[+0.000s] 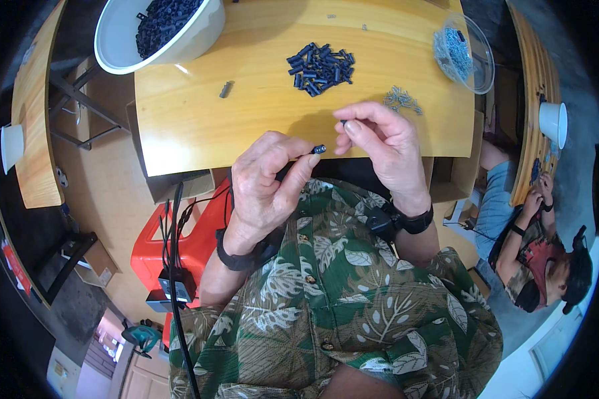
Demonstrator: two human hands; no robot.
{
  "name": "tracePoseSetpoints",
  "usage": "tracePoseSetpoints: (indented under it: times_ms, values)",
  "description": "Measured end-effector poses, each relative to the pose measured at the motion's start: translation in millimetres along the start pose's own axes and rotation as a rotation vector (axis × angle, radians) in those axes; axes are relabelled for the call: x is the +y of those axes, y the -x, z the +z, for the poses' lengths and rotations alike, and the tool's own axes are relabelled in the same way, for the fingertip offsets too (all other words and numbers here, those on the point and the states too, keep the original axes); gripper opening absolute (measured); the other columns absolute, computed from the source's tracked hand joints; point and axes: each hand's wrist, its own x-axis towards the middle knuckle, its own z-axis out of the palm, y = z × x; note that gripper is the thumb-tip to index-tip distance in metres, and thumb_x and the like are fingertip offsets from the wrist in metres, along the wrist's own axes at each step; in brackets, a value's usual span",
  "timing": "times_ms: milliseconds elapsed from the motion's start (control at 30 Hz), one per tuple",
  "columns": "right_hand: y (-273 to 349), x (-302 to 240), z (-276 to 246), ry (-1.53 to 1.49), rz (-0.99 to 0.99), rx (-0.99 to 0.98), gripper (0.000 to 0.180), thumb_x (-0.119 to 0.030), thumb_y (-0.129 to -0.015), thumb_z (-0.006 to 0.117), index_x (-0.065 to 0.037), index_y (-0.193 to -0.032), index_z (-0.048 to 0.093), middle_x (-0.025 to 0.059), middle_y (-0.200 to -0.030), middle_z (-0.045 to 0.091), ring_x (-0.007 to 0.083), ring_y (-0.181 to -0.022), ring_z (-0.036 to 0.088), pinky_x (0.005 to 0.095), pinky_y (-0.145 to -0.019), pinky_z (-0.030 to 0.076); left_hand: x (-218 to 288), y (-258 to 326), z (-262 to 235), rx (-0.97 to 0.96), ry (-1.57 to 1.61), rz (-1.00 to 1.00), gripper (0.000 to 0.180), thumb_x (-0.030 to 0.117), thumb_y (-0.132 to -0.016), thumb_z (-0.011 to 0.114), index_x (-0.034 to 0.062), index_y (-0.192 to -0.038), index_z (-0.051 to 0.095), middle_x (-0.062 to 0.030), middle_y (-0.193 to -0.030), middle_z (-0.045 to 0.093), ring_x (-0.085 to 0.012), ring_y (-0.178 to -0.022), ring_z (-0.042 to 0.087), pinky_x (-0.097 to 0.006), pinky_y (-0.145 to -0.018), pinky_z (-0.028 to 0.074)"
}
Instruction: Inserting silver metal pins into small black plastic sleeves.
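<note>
Between thumb and fingers, my left hand (266, 176) pinches a small black cylindrical part (319, 149) with a shiny metal-looking end. My right hand (389, 146) is a short way to the right, its thumb and forefinger closed on a tiny dark piece (344, 123) whose kind is too small to make out. The hands are apart, above the table's near edge. Beyond them lies a loose pile of small black cylindrical parts (319, 69). A smaller heap of silvery screw-like pieces (402, 99) sits just beyond my right hand.
A white tub (209, 36) of black parts stands at the far left of the wooden table (180, 126). At the far right is a clear plastic container (480, 56) of silvery pieces. One dark part (226, 89) lies alone. A co-worker (539, 266) sits at right.
</note>
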Motion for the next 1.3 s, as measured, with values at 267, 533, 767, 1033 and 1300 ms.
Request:
tracePoseSetpoints:
  times_ms: [267,533,767,1033,1300]
  values:
    - [3,-3,-18,-0.414,0.086,-0.236,0.015,0.001,-0.089,0.065,0.003,-0.104,0.067,0.0098,-0.090,0.069,0.0142,-0.073,0.066,0.0266,-0.066,0.057,8,-2,-2,0.012,0.048,0.068,0.018,-0.001,-0.075,0.077,0.0015,-0.088,0.066,-0.0094,-0.074,0.065,-0.0230,-0.064,0.062,-0.033,-0.057,0.048]
    - [6,-7,-16,-0.558,0.101,-0.310,0.013,0.003,-0.086,0.067,0.004,-0.099,0.066,0.0098,-0.085,0.067,0.0152,-0.071,0.066,0.0274,-0.063,0.056,17,-5,-5,-0.018,0.078,0.069,0.016,-0.001,-0.075,0.077,0.0021,-0.087,0.066,-0.0088,-0.074,0.065,-0.0227,-0.064,0.062,-0.032,-0.057,0.048]
    - [9,-14,-15,-0.586,0.177,-0.357,0.013,0.004,-0.084,0.069,0.004,-0.095,0.064,0.0116,-0.082,0.067,0.0162,-0.067,0.067,0.0274,-0.061,0.058,21,-5,-7,-0.027,0.079,0.079,0.017,-0.002,-0.074,0.077,0.0022,-0.087,0.067,-0.0087,-0.075,0.066,-0.0229,-0.064,0.062,-0.033,-0.058,0.049]
    - [13,-20,-13,-0.588,0.221,-0.348,0.013,0.005,-0.083,0.069,0.003,-0.093,0.063,0.0124,-0.081,0.067,0.0166,-0.066,0.067,0.0275,-0.060,0.057,21,-4,-9,-0.032,0.103,0.082,0.018,-0.003,-0.072,0.077,0.0022,-0.087,0.068,-0.0080,-0.075,0.065,-0.0225,-0.064,0.061,-0.033,-0.057,0.048]
    - [17,-25,-13,-0.535,0.195,-0.318,0.014,0.006,-0.082,0.070,0.002,-0.093,0.062,0.0128,-0.082,0.068,0.0166,-0.065,0.067,0.0273,-0.058,0.057,24,-4,-11,-0.049,0.061,0.086,0.018,-0.002,-0.072,0.077,0.0025,-0.087,0.068,-0.0086,-0.075,0.064,-0.0234,-0.065,0.061,-0.033,-0.058,0.048]
